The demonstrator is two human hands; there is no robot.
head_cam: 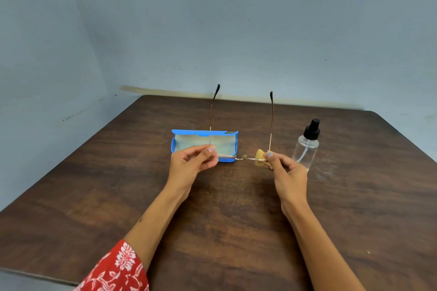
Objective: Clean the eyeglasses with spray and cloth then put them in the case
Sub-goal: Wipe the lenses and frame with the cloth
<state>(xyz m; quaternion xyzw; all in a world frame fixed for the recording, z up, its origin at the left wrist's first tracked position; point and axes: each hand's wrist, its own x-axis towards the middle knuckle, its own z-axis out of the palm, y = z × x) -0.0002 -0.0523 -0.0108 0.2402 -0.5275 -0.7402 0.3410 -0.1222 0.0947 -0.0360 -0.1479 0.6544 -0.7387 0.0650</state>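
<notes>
Both hands hold a pair of thin metal-framed eyeglasses [241,158] above the table, seen edge-on, with both temple arms unfolded and pointing away from me. My left hand [194,163] pinches the frame's left end. My right hand [287,170] pinches the right end. A small tan cloth [260,155] lies beneath the right end of the frame, partly hidden by my right fingers. The open blue case [179,134], with a pale lining, lies on the table just behind my left hand. A clear spray bottle [306,146] with a black nozzle stands upright, right of my right hand.
The dark wooden table [224,208] spreads around the objects, its near edge at lower left. Blue-grey walls close off the back and left. My left arm wears a red patterned sleeve [118,269].
</notes>
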